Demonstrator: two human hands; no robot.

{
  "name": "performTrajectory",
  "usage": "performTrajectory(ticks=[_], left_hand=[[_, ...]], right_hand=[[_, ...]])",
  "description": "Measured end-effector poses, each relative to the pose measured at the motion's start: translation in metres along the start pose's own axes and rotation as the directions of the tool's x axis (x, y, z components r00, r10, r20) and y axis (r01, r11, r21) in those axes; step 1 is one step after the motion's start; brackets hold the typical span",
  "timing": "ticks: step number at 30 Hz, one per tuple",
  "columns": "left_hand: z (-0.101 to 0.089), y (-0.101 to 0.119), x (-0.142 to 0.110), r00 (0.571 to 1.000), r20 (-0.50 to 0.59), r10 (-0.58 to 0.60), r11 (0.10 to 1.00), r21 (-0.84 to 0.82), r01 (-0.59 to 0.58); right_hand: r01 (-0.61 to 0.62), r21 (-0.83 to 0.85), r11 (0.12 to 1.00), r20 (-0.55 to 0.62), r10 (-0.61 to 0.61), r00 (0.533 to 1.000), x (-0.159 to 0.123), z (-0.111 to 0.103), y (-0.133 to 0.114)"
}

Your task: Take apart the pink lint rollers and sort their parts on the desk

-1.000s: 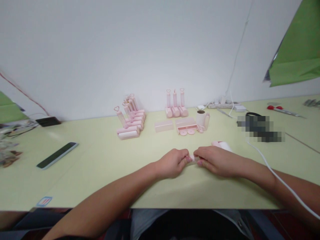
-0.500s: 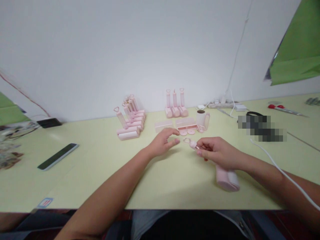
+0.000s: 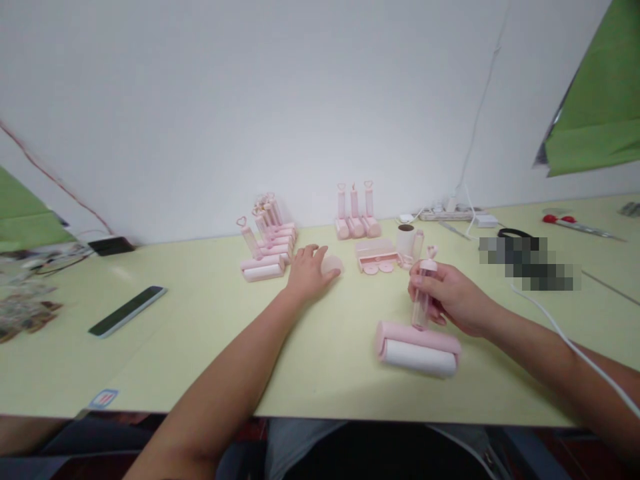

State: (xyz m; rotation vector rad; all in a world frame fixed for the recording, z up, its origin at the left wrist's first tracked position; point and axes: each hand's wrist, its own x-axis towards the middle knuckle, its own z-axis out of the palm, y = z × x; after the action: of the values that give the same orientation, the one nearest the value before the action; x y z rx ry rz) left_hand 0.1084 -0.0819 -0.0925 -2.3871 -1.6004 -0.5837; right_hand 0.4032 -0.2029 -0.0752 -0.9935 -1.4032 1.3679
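My right hand (image 3: pixel 447 293) is closed around the clear handle of a pink lint roller (image 3: pixel 417 350). Its head, with a white roll, points down just over the table near the front edge, and a small heart-shaped loop tops the handle. Farther left, my left hand (image 3: pixel 309 272) has its thumb and fingers around a translucent pale pink cover (image 3: pixel 331 266), whose far part is hidden by the hand. Between the hands and farther back sits a pink open case (image 3: pixel 377 260) with round discs at its front. Next to it stand a white paper roll (image 3: pixel 405 240) and a clear handle tube (image 3: pixel 418 245).
Several similar lint rollers (image 3: pixel 265 267) stand in a row at left, and three more (image 3: pixel 355 225) stand by the wall. A phone-like dark slab (image 3: pixel 127 311) lies far left. On the right are scissors (image 3: pixel 575 223), a power strip (image 3: pixel 445 213) and a white cable (image 3: pixel 550 327).
My right hand has turned the lint roller upright, its head now down and facing me. My left hand has moved left, onto the translucent cover, which has shifted.
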Motion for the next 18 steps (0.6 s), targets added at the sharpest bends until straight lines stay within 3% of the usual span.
performTrajectory(ticks=[3,6,7,9,11,12,14,18], left_hand=[[0.001,-0.005,0.001,0.992,0.126,-0.033,0.995,-0.090,0.045],[0.000,-0.008,0.000,0.985,0.129,-0.114,0.913,-0.378,0.155],[-0.003,-0.008,-0.002,0.980,0.135,-0.145,0.825,-0.531,0.195],[-0.009,-0.003,-0.007,0.964,0.228,-0.137,0.525,-0.809,0.266],[-0.017,0.007,-0.014,0.943,0.333,-0.027,0.195,-0.923,0.332],[-0.020,0.013,-0.017,0.932,0.362,0.034,0.081,-0.930,0.359],[-0.025,0.025,-0.023,0.916,0.385,0.113,-0.032,-0.920,0.391],[-0.027,0.044,-0.028,0.905,0.384,0.184,-0.036,-0.917,0.397]], right_hand=[[-0.024,0.087,0.996,0.004,0.024,1.000,0.003,-0.004,0.002],[0.003,0.172,0.985,-0.079,0.011,0.997,0.006,-0.009,0.001],[0.035,0.201,0.979,-0.115,-0.012,0.993,0.006,-0.010,0.000],[0.117,0.268,0.956,-0.182,-0.069,0.981,0.007,-0.011,-0.001],[0.186,0.319,0.929,-0.229,-0.115,0.967,0.008,-0.012,-0.002],[0.208,0.332,0.920,-0.245,-0.128,0.961,0.008,-0.012,-0.003],[0.229,0.330,0.916,-0.265,-0.143,0.954,0.008,-0.012,-0.003],[0.223,0.285,0.932,-0.253,-0.152,0.955,0.008,-0.009,-0.001]])
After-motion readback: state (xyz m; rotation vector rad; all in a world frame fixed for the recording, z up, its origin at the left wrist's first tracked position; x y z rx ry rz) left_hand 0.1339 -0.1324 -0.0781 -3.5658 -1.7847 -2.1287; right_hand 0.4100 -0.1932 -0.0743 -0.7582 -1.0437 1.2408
